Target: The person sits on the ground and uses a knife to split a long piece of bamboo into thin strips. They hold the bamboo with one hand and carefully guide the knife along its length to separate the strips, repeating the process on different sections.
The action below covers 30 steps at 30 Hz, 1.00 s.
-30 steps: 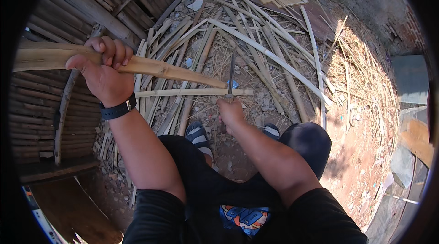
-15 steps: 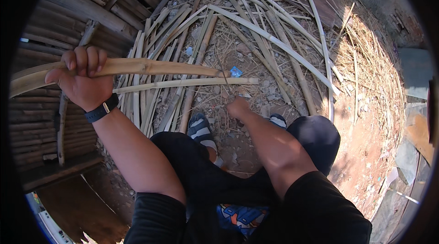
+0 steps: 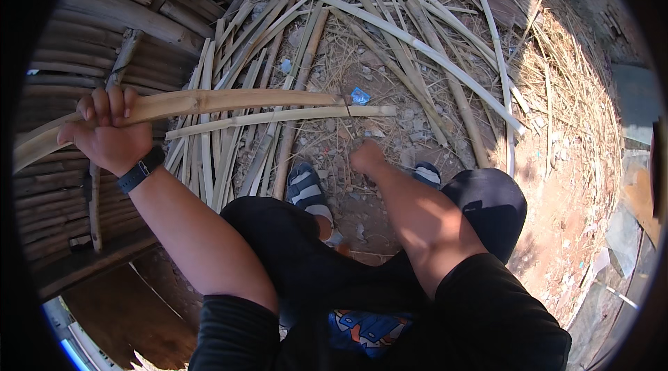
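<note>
While the long pale split bamboo strip [image 3: 209,101] is clamped near one end in the left hand [image 3: 108,136], fingers [image 3: 104,103] curled around it above the littered ground [image 3: 390,127], it is judged light, springy and splintery, and the right hand [image 3: 367,157], seemingly closed and empty, is lowered beside the knees.

Hard daylight falls across the scene, brightest on the straw-strewn ground [image 3: 557,93] from twelve to three o'clock, where the pale bamboo strips [image 3: 417,44] nearly bleach out. The slatted bamboo wall [image 3: 76,58] at nine to eleven o'clock sits in shade, its detail muted. A dark shadow lies under the person's legs near six o'clock. The fisheye bends straight strips toward the rim, and a black vignette rings the frame. The centre is fairly sharp; the right hand [image 3: 367,157] looks slightly soft, possibly motion blur. The left forearm [image 3: 188,232] catches strong sun.
</note>
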Available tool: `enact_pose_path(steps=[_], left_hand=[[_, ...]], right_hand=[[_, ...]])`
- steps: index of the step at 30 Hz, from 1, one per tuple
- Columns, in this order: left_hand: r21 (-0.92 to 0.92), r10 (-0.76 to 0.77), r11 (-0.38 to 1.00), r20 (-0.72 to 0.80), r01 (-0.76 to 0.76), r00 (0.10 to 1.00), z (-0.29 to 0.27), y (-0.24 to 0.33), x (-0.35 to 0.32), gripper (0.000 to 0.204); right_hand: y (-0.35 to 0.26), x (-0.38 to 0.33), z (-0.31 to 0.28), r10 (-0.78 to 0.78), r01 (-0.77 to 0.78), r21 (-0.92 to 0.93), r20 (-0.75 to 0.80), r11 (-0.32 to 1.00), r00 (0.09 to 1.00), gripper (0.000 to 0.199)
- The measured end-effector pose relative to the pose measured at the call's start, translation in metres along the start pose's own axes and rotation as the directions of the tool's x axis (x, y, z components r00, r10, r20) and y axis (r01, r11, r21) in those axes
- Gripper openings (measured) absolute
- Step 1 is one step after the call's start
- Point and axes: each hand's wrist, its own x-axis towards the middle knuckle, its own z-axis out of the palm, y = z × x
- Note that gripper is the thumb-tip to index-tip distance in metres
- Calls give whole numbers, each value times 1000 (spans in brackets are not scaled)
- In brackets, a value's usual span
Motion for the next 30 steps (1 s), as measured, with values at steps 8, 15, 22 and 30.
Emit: enact_pose_path(steps=[8,15,22,30], left_hand=[[-12,132,991,23,-132,991,8,37,-9,63],[-303,359,892,29,-334,933,-21,109,-32,59],[-370,422,845,14,-387,907,-3,114,-43,55],[-362,476,824,22,-436,879,-2,128,-55,64]], right_hand=[[-105,-69,-18,-439,446,84,-90,891,894,50],[-122,-66,-146,-531,502,-181,-204,846,822,46],[-122,-109,-197,-677,639,-225,-199,735,709,46],[-91,-60,-255,-518,488,-183,-408,853,752,42]])
